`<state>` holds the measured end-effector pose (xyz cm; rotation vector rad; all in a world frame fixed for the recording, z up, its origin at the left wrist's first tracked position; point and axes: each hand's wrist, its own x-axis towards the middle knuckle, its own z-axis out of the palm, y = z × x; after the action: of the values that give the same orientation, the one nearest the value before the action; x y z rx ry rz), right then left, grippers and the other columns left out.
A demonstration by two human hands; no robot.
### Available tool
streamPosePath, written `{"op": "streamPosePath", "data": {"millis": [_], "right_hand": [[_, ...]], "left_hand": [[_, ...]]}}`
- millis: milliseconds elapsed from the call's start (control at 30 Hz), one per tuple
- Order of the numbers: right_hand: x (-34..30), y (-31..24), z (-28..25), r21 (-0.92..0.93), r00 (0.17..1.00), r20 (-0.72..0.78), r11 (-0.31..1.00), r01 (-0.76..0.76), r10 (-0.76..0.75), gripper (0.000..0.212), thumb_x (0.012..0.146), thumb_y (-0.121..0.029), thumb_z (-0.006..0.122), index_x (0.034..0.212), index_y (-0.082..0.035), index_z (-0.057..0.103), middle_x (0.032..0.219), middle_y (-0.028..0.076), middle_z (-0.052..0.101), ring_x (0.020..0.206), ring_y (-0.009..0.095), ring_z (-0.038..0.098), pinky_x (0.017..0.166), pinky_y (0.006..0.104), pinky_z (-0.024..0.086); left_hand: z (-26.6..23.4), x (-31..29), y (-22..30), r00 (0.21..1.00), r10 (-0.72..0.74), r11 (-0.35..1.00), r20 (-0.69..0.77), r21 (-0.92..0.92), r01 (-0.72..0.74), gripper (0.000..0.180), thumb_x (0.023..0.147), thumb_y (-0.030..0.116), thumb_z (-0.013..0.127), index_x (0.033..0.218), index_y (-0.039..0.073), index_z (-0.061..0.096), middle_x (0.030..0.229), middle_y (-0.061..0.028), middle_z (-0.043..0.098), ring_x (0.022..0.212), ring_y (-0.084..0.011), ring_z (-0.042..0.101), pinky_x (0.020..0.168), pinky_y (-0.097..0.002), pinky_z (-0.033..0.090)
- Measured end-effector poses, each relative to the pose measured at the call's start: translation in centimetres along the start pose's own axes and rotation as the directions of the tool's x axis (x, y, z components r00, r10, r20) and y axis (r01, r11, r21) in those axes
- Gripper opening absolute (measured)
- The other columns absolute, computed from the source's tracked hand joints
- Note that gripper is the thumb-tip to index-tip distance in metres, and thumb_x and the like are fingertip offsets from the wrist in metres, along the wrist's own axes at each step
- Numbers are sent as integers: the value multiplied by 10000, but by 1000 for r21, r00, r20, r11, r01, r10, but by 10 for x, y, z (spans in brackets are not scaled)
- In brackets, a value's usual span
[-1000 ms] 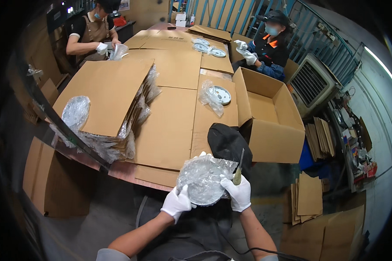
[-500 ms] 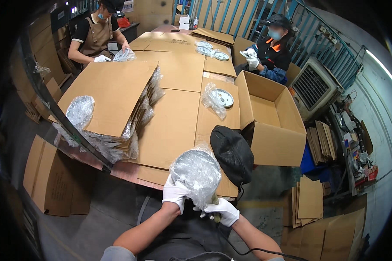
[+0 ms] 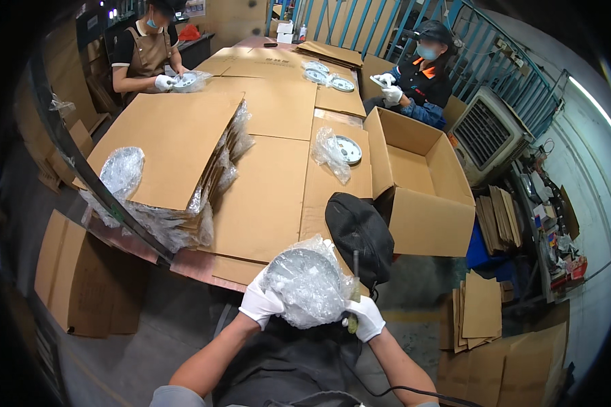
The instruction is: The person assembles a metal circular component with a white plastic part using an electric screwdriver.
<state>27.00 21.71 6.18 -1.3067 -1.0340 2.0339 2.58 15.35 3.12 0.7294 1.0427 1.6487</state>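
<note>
A round grey disc-shaped part in clear bubble wrap (image 3: 304, 281) is held above the table's near edge. My white-gloved left hand (image 3: 262, 298) is closed on its left rim, the fingers partly hidden beneath it. My white-gloved right hand (image 3: 366, 319) is closed round a slim tool (image 3: 354, 290) with a yellow-green handle and a thin dark shaft pointing up. That hand is at the right edge of the wrap; whether it also grips the wrap cannot be told. Just beyond it lies a black mesh-like bag or cap (image 3: 360, 237).
A cardboard stack (image 3: 170, 142) with bubble-wrapped parts stands left, near a dark metal post (image 3: 68, 152). An open carton (image 3: 431, 220) is at right. Another disc (image 3: 348, 150) lies on the cardboard-covered table (image 3: 261, 197). Co-workers sit far left (image 3: 146, 57) and far right (image 3: 421, 74), handling discs.
My right hand has moved right and up, and the tool's shaft now stands upright beside the wrap. The wrapped disc is tilted flatter. The far-left co-worker's disc now shows its face.
</note>
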Motion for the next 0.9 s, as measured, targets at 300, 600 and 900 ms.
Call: {"op": "streamPosePath", "data": {"millis": [300, 600, 900], "right_hand": [[-3, -23, 10, -220, 999, 51, 976, 4, 8, 259, 841, -236, 710, 950, -4, 664, 785, 67, 692, 608, 126, 639, 513, 226, 478], [-7, -22, 5, -365, 996, -89, 930, -31, -2, 318, 899, -270, 666, 1067, 0, 661, 766, 52, 694, 551, 56, 567, 478, 194, 416], [-9, -65, 37, -185, 956, 167, 944, 271, -242, 536, 870, -203, 747, 1314, 30, 558, 1013, 12, 669, 745, 29, 540, 683, 199, 459]], "left_hand": [[-12, 1, -13, 930, -306, 895, 203, -272, 354, 540, 863, 168, 736, 1337, 50, 507, 1269, -56, 603, 1141, -183, 590, 977, -363, 491], [-14, -5, -11, 808, -546, 667, 220, -470, 578, 444, 940, 205, 646, 1340, 80, 501, 1243, -55, 612, 1110, -176, 605, 918, -358, 525], [-15, 2, -13, 856, -478, 819, 194, -252, 515, 458, 958, 234, 627, 1360, 65, 487, 1299, -57, 576, 1157, -165, 563, 981, -326, 466]]}}
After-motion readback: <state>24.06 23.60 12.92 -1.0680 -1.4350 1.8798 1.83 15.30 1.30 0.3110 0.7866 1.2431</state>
